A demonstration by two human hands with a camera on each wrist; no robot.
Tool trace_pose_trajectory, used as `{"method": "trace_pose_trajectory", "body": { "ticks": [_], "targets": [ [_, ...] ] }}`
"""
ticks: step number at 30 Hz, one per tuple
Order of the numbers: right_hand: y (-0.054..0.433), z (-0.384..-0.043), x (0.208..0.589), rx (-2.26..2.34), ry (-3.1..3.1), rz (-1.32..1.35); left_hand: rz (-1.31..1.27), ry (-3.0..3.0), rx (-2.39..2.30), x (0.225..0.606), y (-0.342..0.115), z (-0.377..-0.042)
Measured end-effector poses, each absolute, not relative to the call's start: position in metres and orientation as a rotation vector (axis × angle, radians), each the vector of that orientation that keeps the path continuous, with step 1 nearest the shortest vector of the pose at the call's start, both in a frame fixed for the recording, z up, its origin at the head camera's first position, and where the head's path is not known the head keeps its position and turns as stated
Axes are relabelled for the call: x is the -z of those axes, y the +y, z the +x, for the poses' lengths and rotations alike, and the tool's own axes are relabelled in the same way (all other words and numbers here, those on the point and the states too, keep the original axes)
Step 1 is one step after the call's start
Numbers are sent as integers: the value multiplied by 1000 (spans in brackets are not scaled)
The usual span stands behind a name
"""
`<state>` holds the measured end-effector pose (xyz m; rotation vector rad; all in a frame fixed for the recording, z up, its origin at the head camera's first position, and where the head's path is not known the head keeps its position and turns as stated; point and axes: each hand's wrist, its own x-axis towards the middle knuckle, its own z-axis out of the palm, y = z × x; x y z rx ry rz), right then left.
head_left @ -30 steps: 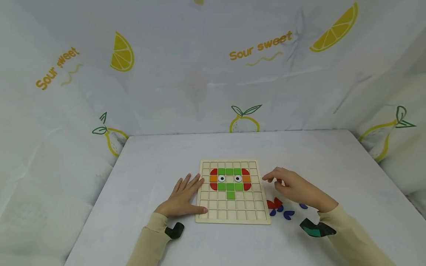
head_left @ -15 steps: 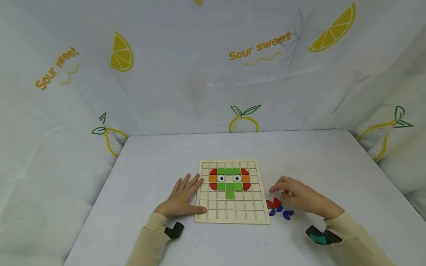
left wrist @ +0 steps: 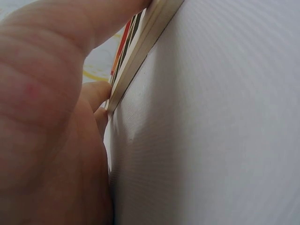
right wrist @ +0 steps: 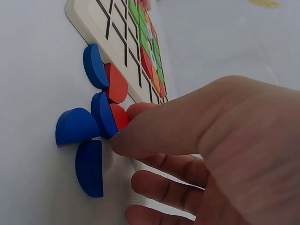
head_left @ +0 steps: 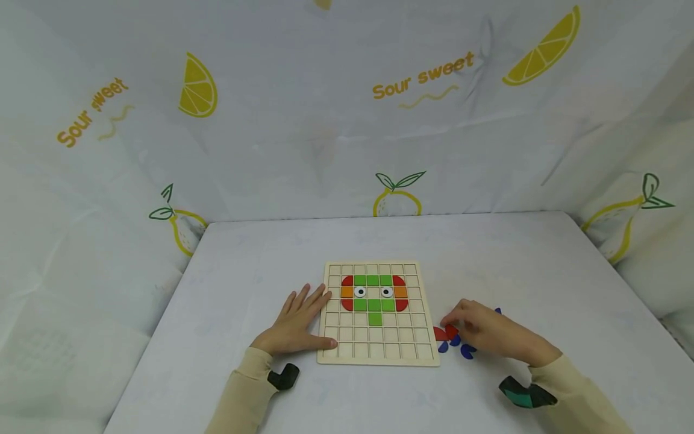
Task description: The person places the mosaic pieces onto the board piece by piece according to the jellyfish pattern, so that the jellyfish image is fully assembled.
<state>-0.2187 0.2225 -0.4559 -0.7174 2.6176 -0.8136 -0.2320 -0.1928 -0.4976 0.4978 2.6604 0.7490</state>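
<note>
A pale wooden grid board (head_left: 352,351) lies flat on the table. On it, green squares (head_left: 373,280), red rounded corners, orange squares and two eye pieces (head_left: 360,292) form a pattern with one green square below. My left hand (head_left: 293,328) is spread, fingertips and thumb resting on the board's left edge. Right of the board, my right hand (head_left: 488,330) has its thumb and index finger on either side of a red quarter-circle piece (right wrist: 120,116), pinching it. Another red piece (right wrist: 116,84) lies against the board's edge, beside a blue half-round piece (right wrist: 95,65).
Several more blue pieces (right wrist: 75,125) lie close to the right fingertips, partly touching one another. Another blue piece (head_left: 498,310) shows just beyond the right hand. A white cloth printed with lemons (head_left: 398,202) hangs behind the white table (head_left: 260,259).
My right hand has moved back from beside the board's upper right edge, down to the red pieces, and its fingertips have come onto one. The left hand and the board stay put.
</note>
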Motion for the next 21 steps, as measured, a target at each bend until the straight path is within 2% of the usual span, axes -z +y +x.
{"method": "trace_pose_trajectory", "body": {
  "ticks": [13, 21],
  "targets": [
    [216, -221, 454, 640, 2757, -596, 519, 2668, -728, 498, -193, -233],
    [216, -227, 461, 697, 2780, -500, 526, 2667, -747, 496, -193, -232]
  ]
}}
